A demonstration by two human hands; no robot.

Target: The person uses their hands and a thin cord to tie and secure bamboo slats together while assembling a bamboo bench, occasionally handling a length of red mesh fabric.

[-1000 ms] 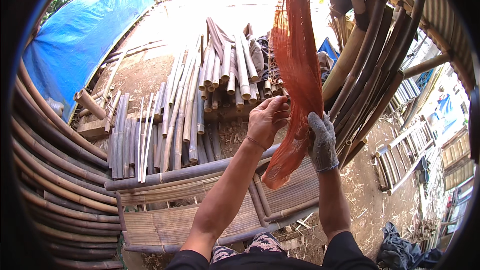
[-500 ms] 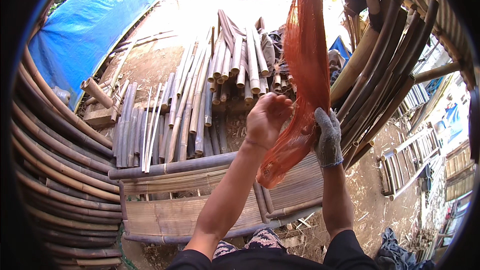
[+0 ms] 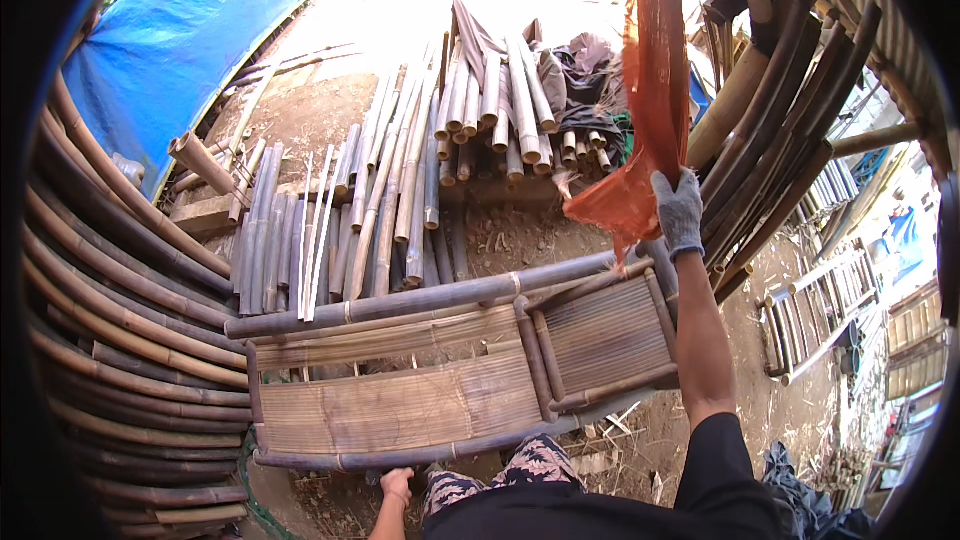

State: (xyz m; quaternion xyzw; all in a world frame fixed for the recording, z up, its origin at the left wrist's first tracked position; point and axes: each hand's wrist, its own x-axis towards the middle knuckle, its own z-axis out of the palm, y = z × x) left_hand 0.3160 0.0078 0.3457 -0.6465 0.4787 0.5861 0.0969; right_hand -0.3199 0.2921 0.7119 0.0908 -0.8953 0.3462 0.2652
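Note:
My right hand (image 3: pixel 681 212), in a grey knitted glove, is closed on the lower part of a strip of orange mesh netting (image 3: pixel 657 70). The netting runs up past the top of the picture, and its frayed lower end flares out left of the glove. Down by the front rail of a bamboo bench (image 3: pixel 400 410), my bare left hand (image 3: pixel 397 485) is closed. A small dark bit shows beside its fingers, too little to name. The bench has a slatted seat and a raised slatted panel (image 3: pixel 600 333) at its right end.
Bamboo poles (image 3: pixel 395 190) lie stacked beyond the bench, partly under dark cloth (image 3: pixel 590 80). Curved poles (image 3: pixel 130 360) crowd the left side; more poles (image 3: pixel 780 130) lean at the right. A blue tarp (image 3: pixel 200 40) hangs back left. A small bamboo frame (image 3: pixel 820 310) stands right.
My left hand has left the netting and dropped to the bench's front edge. My right hand has moved up and slightly right, still gripping the netting, whose lower end has risen with it.

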